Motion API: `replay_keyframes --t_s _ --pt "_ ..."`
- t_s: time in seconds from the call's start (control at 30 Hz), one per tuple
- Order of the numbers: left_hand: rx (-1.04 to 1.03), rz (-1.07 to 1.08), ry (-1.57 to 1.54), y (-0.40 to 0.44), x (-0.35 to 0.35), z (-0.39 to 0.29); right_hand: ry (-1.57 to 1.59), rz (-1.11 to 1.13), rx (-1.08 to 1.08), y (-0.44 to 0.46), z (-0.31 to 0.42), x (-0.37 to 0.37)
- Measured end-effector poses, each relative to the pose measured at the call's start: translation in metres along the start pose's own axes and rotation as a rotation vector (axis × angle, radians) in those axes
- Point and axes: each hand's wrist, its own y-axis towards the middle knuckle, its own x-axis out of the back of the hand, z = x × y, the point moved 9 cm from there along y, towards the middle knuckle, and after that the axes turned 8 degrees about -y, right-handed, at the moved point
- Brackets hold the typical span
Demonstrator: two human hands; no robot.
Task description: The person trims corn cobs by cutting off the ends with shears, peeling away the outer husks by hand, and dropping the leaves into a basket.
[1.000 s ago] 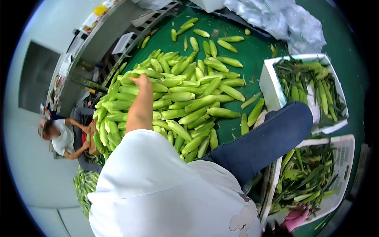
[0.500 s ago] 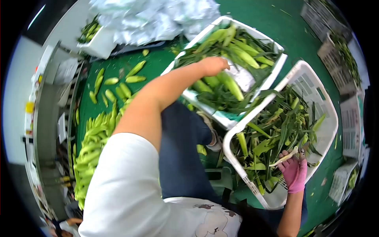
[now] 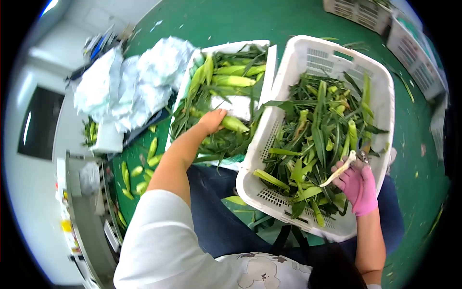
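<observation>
My left hand (image 3: 213,121) is closed on the end of a green corn ear (image 3: 234,124) inside the white foam box (image 3: 273,67), beside a white wrapped block (image 3: 234,106). More husked ears and long leaves surround it. On the right, my right hand (image 3: 355,185), in a pink glove, holds pruning shears (image 3: 364,152) with a pale curved handle over the white plastic basket (image 3: 388,96). Cut leaves and stalk pieces (image 3: 308,144) fill much of that basket, just below the shears.
Crumpled plastic sheeting (image 3: 144,82) lies beyond the foam box at left. Loose corn ears (image 3: 152,148) lie on the green floor (image 3: 231,24). More white crates (image 3: 414,55) stand at upper right. A metal shelf (image 3: 91,212) is at lower left.
The view has turned right, away from the corn pile. My left hand has moved from the pile into the foam box and taken hold of an ear. My right hand remains over the basket.
</observation>
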Motion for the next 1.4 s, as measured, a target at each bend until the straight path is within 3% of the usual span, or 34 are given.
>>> replay_keyframes --t_s 0.07,0.2,0.3,0.33,0.37,0.47,0.53,0.67,0.73,0.8,0.83,0.93,1.0,1.07,1.13,1.2,1.3,1.33,1.4 --pt "-0.057 -0.062 -0.008 -0.011 0.014 -0.016 0.013 0.018 0.033 -0.011 0.006 -0.002" --pt "0.088 -0.212 -0.097 -0.021 0.046 -0.01 0.111 -0.018 0.032 -0.029 0.013 -0.002" --pt "0.087 -0.517 -0.354 -0.029 0.072 0.031 0.097 -0.036 0.081 -0.038 0.026 -0.003" --pt "0.18 -0.492 -0.741 -0.028 0.081 0.045 0.109 -0.032 0.058 -0.035 0.026 0.003" --pt "0.201 -0.535 -0.859 -0.033 0.099 0.052 0.088 -0.057 0.096 -0.04 0.03 0.004" --pt "-0.044 -0.84 -1.631 -0.058 0.178 0.004 -0.148 -0.126 0.24 -0.046 0.049 -0.008" --pt "-0.207 -0.758 -1.987 -0.069 0.21 -0.042 -0.391 -0.153 0.322 -0.049 0.057 -0.018" --pt "-0.365 -0.297 -2.399 -0.07 0.215 -0.18 -0.701 -0.081 0.272 -0.045 0.059 -0.064" --pt "-0.151 -0.082 -2.564 -0.068 0.191 -0.253 -0.792 -0.07 0.309 -0.04 0.064 -0.076" --pt "-0.199 0.203 -2.397 -0.05 0.153 -0.286 -0.913 -0.062 0.277 -0.039 0.075 -0.084" --pt "-0.049 0.051 -2.116 -0.051 0.15 -0.301 -0.927 -0.063 0.201 -0.042 0.082 -0.091" --pt "-0.085 0.01 -1.742 -0.047 0.144 -0.33 -1.051 -0.116 0.175 -0.04 0.097 -0.08" --pt "-0.228 -0.019 -1.614 -0.035 0.13 -0.34 -1.396 -0.176 0.587 -0.02 0.097 -0.049" --pt "-0.28 0.071 -1.404 -0.041 0.122 -0.357 -1.515 -0.234 0.603 -0.025 0.102 -0.046" --pt "-0.177 0.314 -1.553 -0.045 0.104 -0.363 -1.585 -0.202 0.567 -0.022 0.099 -0.041" --pt "-0.141 0.369 -1.573 -0.047 0.102 -0.364 -1.531 -0.21 0.684 -0.023 0.092 -0.037" --pt "-0.066 0.407 -1.614 -0.043 0.088 -0.356 -1.411 -0.189 0.324 -0.006 0.074 -0.019" --pt "-0.029 0.448 -1.635 -0.044 0.083 -0.354 -1.455 -0.223 0.439 -0.001 0.071 -0.016" --pt "0.05 0.517 -1.722 -0.052 0.074 -0.348 -1.447 -0.264 0.395 0.009 0.056 -0.001"
